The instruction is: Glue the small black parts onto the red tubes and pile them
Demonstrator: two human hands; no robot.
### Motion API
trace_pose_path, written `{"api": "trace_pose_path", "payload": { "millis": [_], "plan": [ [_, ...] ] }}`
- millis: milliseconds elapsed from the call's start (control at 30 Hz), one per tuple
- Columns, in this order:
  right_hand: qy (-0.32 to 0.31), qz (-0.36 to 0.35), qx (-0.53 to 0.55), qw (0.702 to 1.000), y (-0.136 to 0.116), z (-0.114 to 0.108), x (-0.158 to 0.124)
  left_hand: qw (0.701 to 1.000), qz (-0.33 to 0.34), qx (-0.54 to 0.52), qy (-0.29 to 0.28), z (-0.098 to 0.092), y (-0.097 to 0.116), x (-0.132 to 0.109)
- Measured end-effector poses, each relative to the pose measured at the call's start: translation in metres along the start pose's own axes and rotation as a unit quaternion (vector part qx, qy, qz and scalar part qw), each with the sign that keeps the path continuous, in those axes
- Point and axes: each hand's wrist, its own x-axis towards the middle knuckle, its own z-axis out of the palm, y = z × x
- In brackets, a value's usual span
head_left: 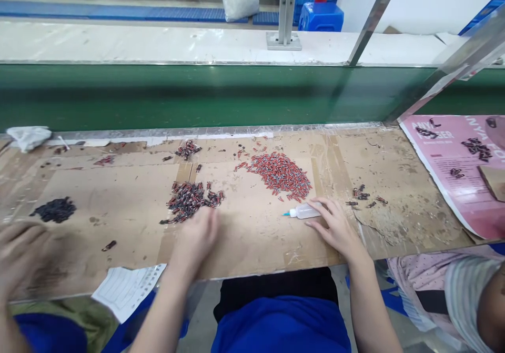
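Note:
My left hand [197,237] lies on the cardboard-covered bench [130,195], its fingers blurred, at the near edge of a pile of dark small parts [191,198]. My right hand [335,227] rests flat with fingers spread, its fingertips touching a small clear squeeze bottle with a blue tip [302,212] that lies on its side. Behind the bottle sits a larger pile of red small parts [282,173].
Another person's blurred hand [21,255] is at the left near a black pile [55,209]. A printed paper sheet [126,287] hangs over the front edge. A pink poster [453,163] with scattered parts lies right. A green conveyor belt [197,95] runs behind. A person sits at lower right.

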Motion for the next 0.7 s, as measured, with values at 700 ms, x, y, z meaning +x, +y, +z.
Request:
{"api": "trace_pose_path", "payload": {
  "millis": [700],
  "plan": [
    [0.31, 0.292, 0.66, 0.62, -0.04, 0.015, 0.003, 0.918, 0.242, -0.171, -0.265, 0.003, 0.047, 0.044]
  ]
}}
